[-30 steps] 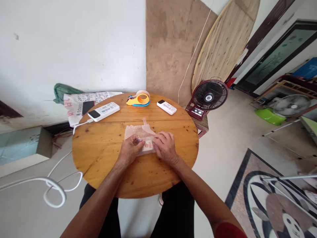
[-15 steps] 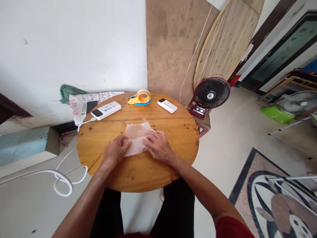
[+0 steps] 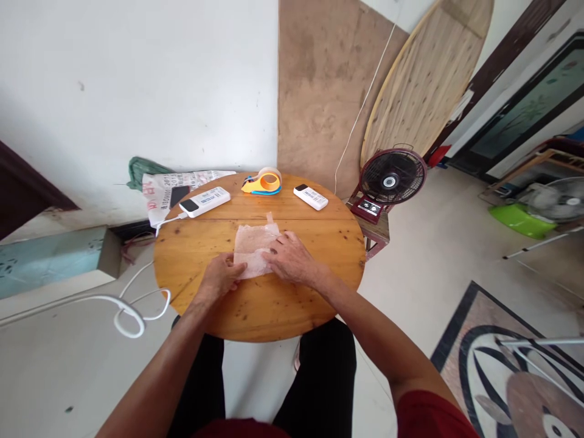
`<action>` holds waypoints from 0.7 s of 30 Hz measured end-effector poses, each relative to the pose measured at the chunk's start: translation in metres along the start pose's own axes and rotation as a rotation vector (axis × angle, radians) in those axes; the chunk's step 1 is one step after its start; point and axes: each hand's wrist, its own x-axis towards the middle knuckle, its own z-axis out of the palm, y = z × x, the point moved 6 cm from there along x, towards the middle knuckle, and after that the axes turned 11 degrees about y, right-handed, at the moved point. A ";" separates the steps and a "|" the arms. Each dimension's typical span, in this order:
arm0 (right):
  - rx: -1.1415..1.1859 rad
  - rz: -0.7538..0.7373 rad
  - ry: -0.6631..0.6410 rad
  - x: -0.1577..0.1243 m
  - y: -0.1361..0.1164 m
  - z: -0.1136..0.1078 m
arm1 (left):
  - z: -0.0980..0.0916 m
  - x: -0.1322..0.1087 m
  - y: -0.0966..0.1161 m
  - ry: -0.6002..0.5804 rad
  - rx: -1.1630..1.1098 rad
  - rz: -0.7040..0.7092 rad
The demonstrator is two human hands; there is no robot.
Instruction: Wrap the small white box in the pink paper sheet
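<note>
A squarish piece of translucent, crinkled bubble wrap point(image 3: 256, 238) lies on the round wooden table in front of me, its lower part folded over. A short strip of clear tape point(image 3: 269, 217) juts from its upper right corner. At the lower left edge, my left hand point(image 3: 221, 275) pinches the wrap between thumb and fingers. My right hand point(image 3: 292, 258) rests palm down on the right side, fingers stretched out and apart over the wrap, thumb pressing near the fold. Whether anything lies inside the wrap I cannot tell.
On the table's point(image 3: 237, 316) far side are a white power bank point(image 3: 205, 201) with a cable point(image 3: 168, 220), a yellow tape dispenser point(image 3: 262, 182) and a smaller white device point(image 3: 311, 197). A dark red fan point(image 3: 390, 181) stands on a stool to the right.
My right hand has flattened and its fingers have reached up along the wrap's right edge. That edge is straighter now. My left hand keeps its grip at the lower left; the view has shifted slightly.
</note>
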 end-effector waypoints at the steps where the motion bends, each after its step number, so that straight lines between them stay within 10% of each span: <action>1: 0.000 -0.001 -0.010 0.001 0.000 0.000 | 0.002 0.000 0.000 0.016 -0.070 -0.012; 11: 0.129 0.054 -0.021 0.004 0.006 0.002 | 0.043 0.000 0.019 -0.042 -0.464 -0.083; 21: 0.328 0.195 0.151 -0.009 0.025 -0.002 | 0.045 -0.014 0.040 -0.195 -0.194 0.095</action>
